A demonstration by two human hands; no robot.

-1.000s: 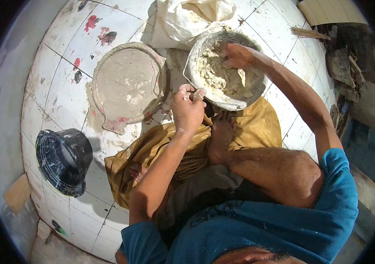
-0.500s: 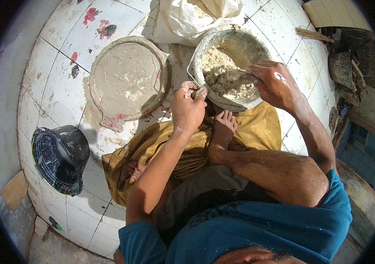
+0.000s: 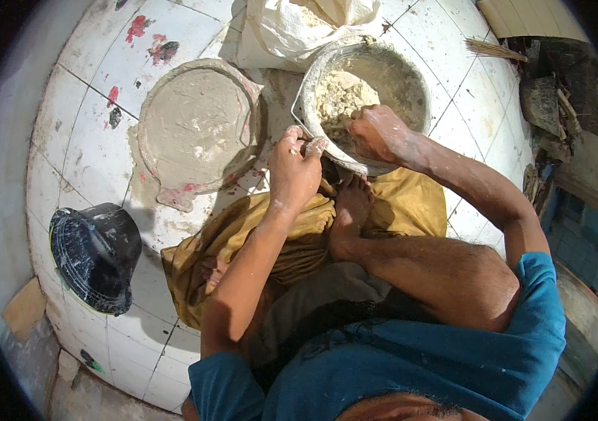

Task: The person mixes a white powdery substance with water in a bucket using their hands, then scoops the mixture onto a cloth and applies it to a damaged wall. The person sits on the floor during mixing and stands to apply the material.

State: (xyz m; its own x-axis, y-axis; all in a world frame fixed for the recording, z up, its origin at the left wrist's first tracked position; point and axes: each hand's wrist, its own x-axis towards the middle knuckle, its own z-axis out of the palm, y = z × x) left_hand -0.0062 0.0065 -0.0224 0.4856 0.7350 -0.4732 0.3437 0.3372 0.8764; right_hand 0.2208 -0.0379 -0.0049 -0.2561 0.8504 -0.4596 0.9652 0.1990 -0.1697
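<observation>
A bucket (image 3: pixel 418 77) with a wire handle holds pale, lumpy, crumbly mix (image 3: pixel 341 95). My left hand (image 3: pixel 297 168), smeared with pale paste, has its fingers curled at the bucket's left front rim, gripping it. My right hand (image 3: pixel 380 133) is inside the front part of the bucket, fingers curled down into the mix; what they hold, if anything, is hidden. Left of the bucket lies a round, shallow mould or basin (image 3: pixel 194 123) full of smooth grey paste, with red-stained edges.
A white woven sack (image 3: pixel 278 28) stands behind the bucket. A black plastic bucket (image 3: pixel 99 252) lies tilted at the left, near a wall. A yellow cloth (image 3: pixel 411 207) lies under my feet on the white tiles. Stick bristles (image 3: pixel 492 52) and wooden scraps (image 3: pixel 552 105) are at the right.
My right hand has moved from the back right of the bucket toward its front middle, by way of the right side. The lumps in the mix are rearranged. My left hand stays at the rim.
</observation>
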